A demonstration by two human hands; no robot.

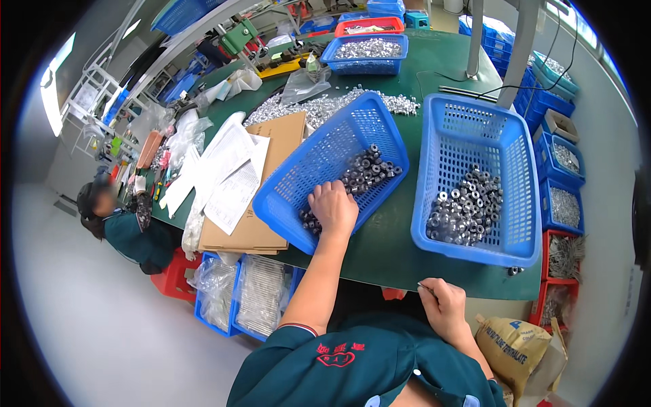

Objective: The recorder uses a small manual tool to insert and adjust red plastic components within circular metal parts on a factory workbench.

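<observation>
The person wears a dark teal short-sleeved shirt with red-and-white sleeve trim and a red embroidered back emblem.

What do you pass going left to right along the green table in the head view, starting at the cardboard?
Flat cardboard sheets → tilted blue basket of dark metal rings, with the left hand in it → level blue basket of grey metal rings.

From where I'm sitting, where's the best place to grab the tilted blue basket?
Probably the raised far rim of the tilted basket, taken from above with the right hand. That end is lifted and bare, while the left hand and the metal rings fill the low end.
</observation>
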